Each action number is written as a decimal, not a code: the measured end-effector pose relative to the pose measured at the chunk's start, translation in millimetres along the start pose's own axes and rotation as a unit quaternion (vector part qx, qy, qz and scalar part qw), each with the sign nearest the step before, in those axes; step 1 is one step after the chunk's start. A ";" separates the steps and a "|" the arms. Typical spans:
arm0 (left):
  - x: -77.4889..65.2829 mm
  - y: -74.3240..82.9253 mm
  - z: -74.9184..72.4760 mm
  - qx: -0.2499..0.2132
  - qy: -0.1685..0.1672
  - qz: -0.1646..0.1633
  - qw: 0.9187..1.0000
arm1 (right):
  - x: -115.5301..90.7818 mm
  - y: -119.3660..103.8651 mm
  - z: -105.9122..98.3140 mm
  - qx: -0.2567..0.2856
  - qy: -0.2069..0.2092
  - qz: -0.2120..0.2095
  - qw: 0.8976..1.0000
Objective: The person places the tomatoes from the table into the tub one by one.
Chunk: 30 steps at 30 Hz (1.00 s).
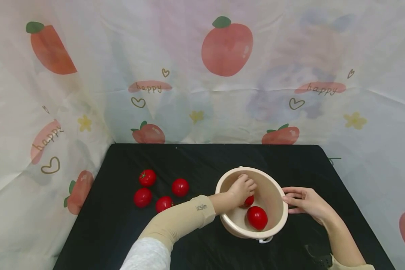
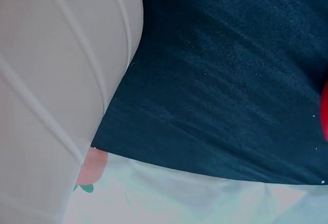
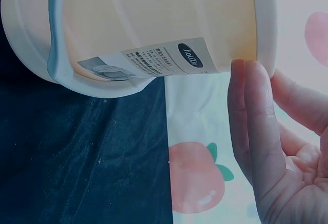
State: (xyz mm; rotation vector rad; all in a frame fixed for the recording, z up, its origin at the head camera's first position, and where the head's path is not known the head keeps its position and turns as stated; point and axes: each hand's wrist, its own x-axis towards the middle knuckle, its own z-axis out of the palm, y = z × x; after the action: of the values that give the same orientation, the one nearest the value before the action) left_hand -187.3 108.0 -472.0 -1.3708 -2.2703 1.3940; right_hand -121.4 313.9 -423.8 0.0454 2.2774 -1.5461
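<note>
A cream plastic bucket [image 1: 279, 225] stands on the right part of the table, its mouth facing up towards the head camera. My left hand [image 1: 241, 190] reaches down inside it, fingers curled over a red tomato [image 1: 248, 201] that is partly hidden beneath them. Beside that one, a second tomato [image 1: 257, 218] lies on the bucket's bottom. At the right side of the rim, my right hand [image 1: 305, 202] pinches the edge between thumb and fingers. The right wrist view shows these fingers [image 3: 264, 126] at the rim, plus a printed label [image 3: 169, 57] on the bucket's wall.
Several more tomatoes [image 1: 180, 187] lie in a loose group on the black tabletop [image 1: 195, 161], left of the bucket. The bucket's handle [image 3: 55, 34] hangs down along its outside. A printed fabric curtain [image 1: 179, 45] closes off the back and left side.
</note>
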 end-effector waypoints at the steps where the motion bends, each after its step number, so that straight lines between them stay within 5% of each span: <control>1: 0.6 0.1 0.2 -0.002 0.000 -0.002 1.000 | 0.0 0.0 0.0 0.000 0.000 0.000 1.000; 9: 0.2 -0.4 1.9 -0.046 0.022 -0.007 0.999 | -0.3 0.9 0.1 0.006 0.000 0.001 1.000; 14: -5.7 -5.4 1.9 -0.118 0.080 -0.019 0.990 | -0.9 1.0 0.2 0.006 0.000 0.003 1.000; 21: -33.1 -22.0 -0.4 -0.208 0.189 -0.049 0.958 | -0.4 -0.5 0.4 0.008 0.001 0.009 1.000; 25: -59.1 -36.5 4.6 -0.260 0.212 -0.101 0.937 | 0.2 -1.3 1.3 0.003 0.008 0.013 1.000; 30: -92.7 -50.3 28.2 -0.302 0.248 -0.182 0.902 | 0.3 -0.5 1.1 0.007 0.006 0.009 1.000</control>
State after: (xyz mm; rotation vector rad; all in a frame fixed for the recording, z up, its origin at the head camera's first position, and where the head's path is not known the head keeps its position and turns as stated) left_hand -180.5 12.2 -420.0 -1.1508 -2.4802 0.1796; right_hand -121.5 312.7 -423.8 0.0800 2.2682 -1.5571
